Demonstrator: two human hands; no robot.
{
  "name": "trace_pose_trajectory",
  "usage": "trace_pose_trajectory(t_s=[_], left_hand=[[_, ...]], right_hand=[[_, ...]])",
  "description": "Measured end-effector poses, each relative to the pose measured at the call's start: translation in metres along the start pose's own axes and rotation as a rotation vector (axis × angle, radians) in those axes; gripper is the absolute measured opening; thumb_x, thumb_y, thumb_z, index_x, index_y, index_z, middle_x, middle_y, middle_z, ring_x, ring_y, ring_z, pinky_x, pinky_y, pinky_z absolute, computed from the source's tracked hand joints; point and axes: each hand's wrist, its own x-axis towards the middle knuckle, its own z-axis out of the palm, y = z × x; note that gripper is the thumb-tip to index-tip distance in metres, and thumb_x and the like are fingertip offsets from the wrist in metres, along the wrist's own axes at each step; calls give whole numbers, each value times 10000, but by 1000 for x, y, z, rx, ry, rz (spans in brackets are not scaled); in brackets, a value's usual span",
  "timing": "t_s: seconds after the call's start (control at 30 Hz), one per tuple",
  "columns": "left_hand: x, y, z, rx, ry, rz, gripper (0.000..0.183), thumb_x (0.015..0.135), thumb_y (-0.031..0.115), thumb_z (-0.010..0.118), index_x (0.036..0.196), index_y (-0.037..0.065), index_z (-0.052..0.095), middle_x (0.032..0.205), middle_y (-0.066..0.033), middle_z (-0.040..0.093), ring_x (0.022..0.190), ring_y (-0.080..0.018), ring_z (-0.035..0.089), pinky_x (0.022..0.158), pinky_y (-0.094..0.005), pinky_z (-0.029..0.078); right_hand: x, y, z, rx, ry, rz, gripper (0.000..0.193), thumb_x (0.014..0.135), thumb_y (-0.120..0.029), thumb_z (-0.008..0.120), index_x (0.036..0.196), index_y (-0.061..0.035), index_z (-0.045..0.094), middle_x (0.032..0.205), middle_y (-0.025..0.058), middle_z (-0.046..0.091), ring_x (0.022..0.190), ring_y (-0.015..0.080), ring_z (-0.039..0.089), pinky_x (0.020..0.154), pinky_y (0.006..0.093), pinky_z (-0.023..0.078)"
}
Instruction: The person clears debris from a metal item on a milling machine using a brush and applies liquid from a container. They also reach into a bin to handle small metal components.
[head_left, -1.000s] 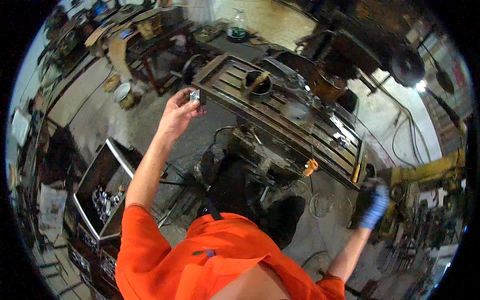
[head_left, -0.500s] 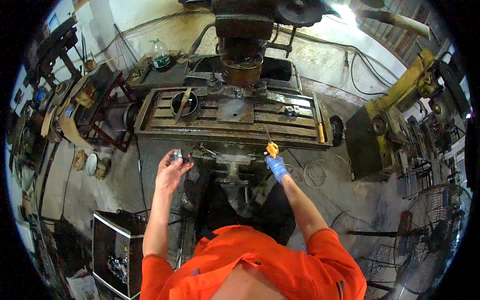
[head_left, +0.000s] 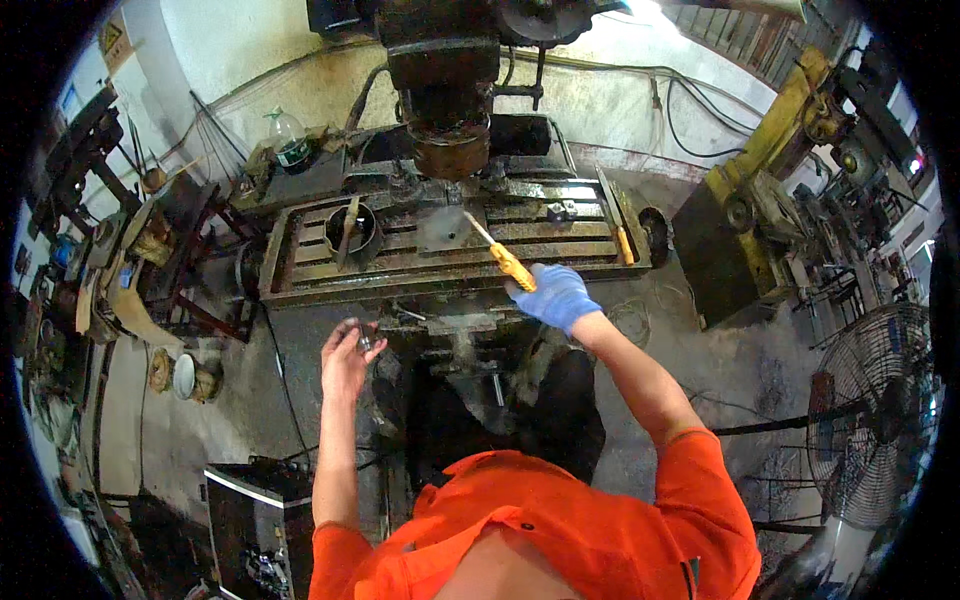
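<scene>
the right hand is clamped on the tool, its long axis slanting forward-left over the front edge of the machine bed; the left hand pinches a blurred part outside that edge.

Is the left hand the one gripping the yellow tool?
No, the right hand, in a blue glove, grips the yellow tool, well apart from the bare left hand.

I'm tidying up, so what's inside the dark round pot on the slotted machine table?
A long stick crosses the mouth of the pot; inside, only darkness shows. The bottom and whatever the stick covers cannot be seen.
</scene>
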Motion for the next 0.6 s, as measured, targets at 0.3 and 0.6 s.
trace_pose_trajectory(t_s=[0.3,0.6], left_hand=[[-18,-7,-11,55,112,-80,106,823,9,504,868,-87,500,910,-212,569,872,-305,580,801,-455,496],[56,-22,62,605,-9,14,102,782,60,580,802,-35,549,735,-45,570,668,-124,545,563,-253,436]], right_hand=[[98,-23,5,30,12,67,416,732,-408,524,872,-35,644,888,179,624,841,320,605,732,390,476],[-36,11,-17,235,-412,-354,512,734,-544,530,768,-43,631,704,217,583,671,355,575,604,416,437]])
